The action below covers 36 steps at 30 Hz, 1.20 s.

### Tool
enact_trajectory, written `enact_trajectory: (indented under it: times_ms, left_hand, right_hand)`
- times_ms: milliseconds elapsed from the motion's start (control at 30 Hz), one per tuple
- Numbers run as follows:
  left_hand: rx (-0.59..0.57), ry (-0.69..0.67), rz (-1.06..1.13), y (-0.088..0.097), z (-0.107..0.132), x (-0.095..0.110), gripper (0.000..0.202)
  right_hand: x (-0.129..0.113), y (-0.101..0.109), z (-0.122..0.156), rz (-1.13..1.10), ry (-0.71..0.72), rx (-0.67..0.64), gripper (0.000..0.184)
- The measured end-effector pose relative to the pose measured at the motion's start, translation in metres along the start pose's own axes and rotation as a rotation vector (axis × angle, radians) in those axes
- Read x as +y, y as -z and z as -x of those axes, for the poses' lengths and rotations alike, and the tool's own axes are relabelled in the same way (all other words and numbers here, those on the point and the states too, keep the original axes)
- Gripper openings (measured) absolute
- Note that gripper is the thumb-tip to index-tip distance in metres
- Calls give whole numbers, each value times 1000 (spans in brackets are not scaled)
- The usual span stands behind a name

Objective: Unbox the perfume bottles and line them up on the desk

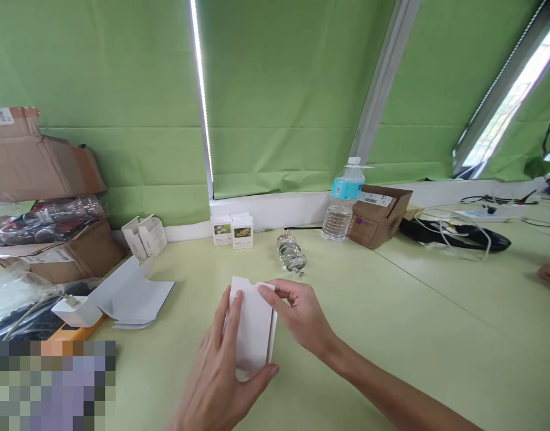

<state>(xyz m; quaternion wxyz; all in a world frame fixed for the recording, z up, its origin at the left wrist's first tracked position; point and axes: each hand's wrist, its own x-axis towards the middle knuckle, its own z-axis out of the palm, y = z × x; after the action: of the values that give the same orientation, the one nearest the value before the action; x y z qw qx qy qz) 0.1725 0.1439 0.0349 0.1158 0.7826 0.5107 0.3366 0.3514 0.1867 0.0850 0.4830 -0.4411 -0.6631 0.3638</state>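
1. A flat white box (252, 329) is in front of the person, near the front of the pale green table (392, 335). It has a little round notch in its top edge.
2. The left hand (227, 359) is holding the white box. Its fingers go along the left side and the front, and its thumb is by the bottom right corner.
3. The right hand (295, 308) is pinching the same box at the top right, with the thumb on the front and other fingers behind the edge.
4. Past the box lies a shiny, see-through bundle (291, 254). I cannot tell what it is.
5. Two stacks of picture cards (232, 232) stand side by side at the back, near the wall.
6. To their right are a water bottle (340, 209) with a blue label and a brown box (376, 218), just beside each other.
7. On the left, folded white paper (138, 294) lies near a white plug (77, 311).
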Motion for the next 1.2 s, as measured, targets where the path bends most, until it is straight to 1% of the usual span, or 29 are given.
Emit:
enact_trajectory:
  times_ms: [67, 167, 267, 333, 400, 500, 600, 633, 700, 767, 800, 833, 867, 900, 933, 967, 1000, 1033, 1133, 1200]
  left_hand:
    - [-2, 86, 83, 2, 0, 1, 92]
    - [-54, 175, 233, 7, -1, -3, 90]
    - [-129, 197, 341, 11, -1, -3, 96]
    - [-134, 197, 397, 13, -1, 0, 93]
    - [-63, 208, 447, 17, -3, 1, 85]
    - [58, 243, 543, 27, -12, -5, 70]
    - [69, 357, 690, 40, -24, -19, 46]
    - [104, 406, 736, 44, -26, -22, 44]
    - [222, 476, 831, 48, -30, -25, 52]
    - [385, 502, 879, 47, -29, -23, 72]
    - [456, 491, 862, 44, -28, -21, 81]
    - [504, 472, 815, 40, -27, -19, 83]
    - [520, 439, 749, 36, -26, -18, 76]
    - [489, 403, 682, 33, -25, -17, 61]
    - [426, 371, 631, 30, -25, -17, 46]
    - [354, 351, 607, 29, -25, -18, 35]
    - [284, 346, 616, 30, -26, -19, 32]
    - [228, 350, 661, 32, -27, -20, 34]
    - [131, 413, 847, 44, -29, -21, 43]
    - [69, 457, 886, 50, -28, -21, 49]
  right_hand:
    - [-1, 2, -3, -102, -31, -61, 34]
    - [-5, 5, -4, -204, -45, -164, 29]
    - [-13, 3, 0, -235, -20, -262, 25]
    - [-16, 2, 2, -214, -3, -297, 24]
    - [-15, 4, 2, -189, -9, -295, 23]
    - [-5, 12, -5, -174, -70, -218, 21]
    - [8, 18, -14, -169, -132, -101, 20]
    - [12, 19, -16, -177, -153, -69, 21]
    - [19, 17, -19, -202, -190, -24, 23]
    - [24, 13, -19, -219, -222, -7, 24]
    - [25, 11, -18, -224, -236, -4, 25]
    - [27, 9, -17, -226, -248, 1, 26]
    - [28, 8, -16, -226, -257, 9, 27]
    - [29, 7, -16, -222, -261, 20, 28]
    - [30, 6, -15, -213, -258, 31, 28]
    - [30, 6, -15, -200, -251, 41, 28]
    - [31, 6, -15, -183, -243, 47, 28]
    - [31, 6, -15, -167, -233, 49, 28]
    - [31, 4, -13, -144, -205, 34, 26]
    - [30, 2, -11, -132, -185, -6, 25]
